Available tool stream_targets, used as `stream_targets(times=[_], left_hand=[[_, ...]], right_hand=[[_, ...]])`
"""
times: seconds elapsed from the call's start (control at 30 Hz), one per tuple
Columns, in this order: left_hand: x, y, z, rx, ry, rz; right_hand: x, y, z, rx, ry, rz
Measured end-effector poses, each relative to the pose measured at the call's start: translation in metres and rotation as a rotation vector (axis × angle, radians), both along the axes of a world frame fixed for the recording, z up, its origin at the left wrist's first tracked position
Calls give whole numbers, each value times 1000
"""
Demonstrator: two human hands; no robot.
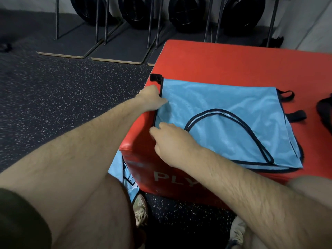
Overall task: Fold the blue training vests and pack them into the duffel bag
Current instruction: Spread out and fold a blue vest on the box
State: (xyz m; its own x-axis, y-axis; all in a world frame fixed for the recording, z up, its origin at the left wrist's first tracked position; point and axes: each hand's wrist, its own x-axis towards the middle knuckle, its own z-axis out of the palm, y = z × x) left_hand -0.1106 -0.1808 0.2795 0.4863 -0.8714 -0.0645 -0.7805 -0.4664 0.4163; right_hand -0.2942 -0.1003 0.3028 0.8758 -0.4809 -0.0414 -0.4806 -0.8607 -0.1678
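A light blue training vest (224, 112) with dark trim and black side straps lies flat on a red plyo box (233, 65). My left hand (150, 97) grips the vest's left edge near the far corner. My right hand (170, 141) pinches the same left edge nearer to me, with its wrist lying over the fabric. More blue vest fabric (124, 177) hangs or lies beside the box's near left corner, partly hidden by my arm. At the right frame edge a dark object (325, 114), possibly the duffel bag, is mostly cut off.
The box stands on speckled dark rubber floor (62, 90). Behind it, black weight plates (136, 11) sit in metal racks on flat boards. My shoes (141, 209) are on the floor beside the box's near side.
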Motion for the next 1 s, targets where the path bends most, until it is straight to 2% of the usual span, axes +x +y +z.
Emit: stream_targets(times=[0.17, 0.4, 0.6, 0.83, 1.0], left_hand=[[-1, 3, 6, -52, 166, -8], [-4, 2, 14, -161, 229, -27], [-6, 5, 15, -240, 499, 47], [20, 13, 43, -344, 509, 181], [16, 13, 61, -457, 544, 130]], right_hand=[[7, -1, 5, 93, -27, -151], [6, -1, 8, 269, -78, -209], [9, -7, 9, 298, -26, -233], [36, -6, 20, 380, -314, -262], [34, -15, 40, 446, -535, -346]])
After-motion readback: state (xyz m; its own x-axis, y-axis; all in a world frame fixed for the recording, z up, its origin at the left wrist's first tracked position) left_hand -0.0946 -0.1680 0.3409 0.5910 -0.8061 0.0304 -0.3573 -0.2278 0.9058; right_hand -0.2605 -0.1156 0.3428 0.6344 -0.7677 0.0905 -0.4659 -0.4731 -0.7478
